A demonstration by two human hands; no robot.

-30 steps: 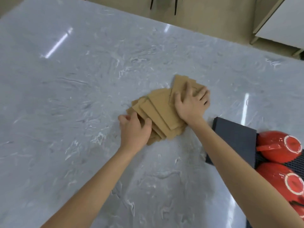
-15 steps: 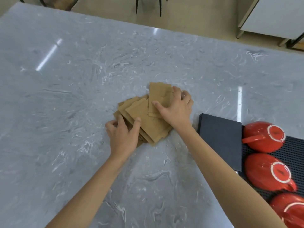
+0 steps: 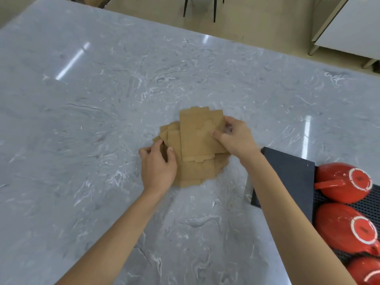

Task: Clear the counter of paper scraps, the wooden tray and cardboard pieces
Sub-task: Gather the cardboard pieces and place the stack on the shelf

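We observe a grey marbled desk (image 3: 82,124) carrying a loose stack of brown cardboard pieces (image 3: 195,161) near its centre. The pieces overlap at differing angles and lie flat on the surface; several edges fan out on the stack's left side.

Left hand (image 3: 158,167): positioned at the near-left edge of the stack. The fingers (image 3: 157,144) curl onto the edge of the lower pieces, and the thumb rests on top of the stack. This grip is closed on the cardboard pieces at that edge.

Right hand (image 3: 236,138): positioned at the right side of the stack. The thumb presses on the upper face of the topmost piece (image 3: 197,132), and the fingers wrap around its right edge. This grip is closed on the topmost piece. That piece has a notched outline and covers the upper half of the stack.

To the right of the stack, just beside the right forearm, lies a dark flat panel (image 3: 292,177). Beyond it, at the right border, a dark perforated mat (image 3: 368,202) carries three red teapots (image 3: 343,182), lying with their round bases facing the camera; the nearest is cut off by the frame.

Past the far edge of the desk we see a beige floor (image 3: 267,23), black chair legs (image 3: 214,7) and a white cabinet (image 3: 353,25).
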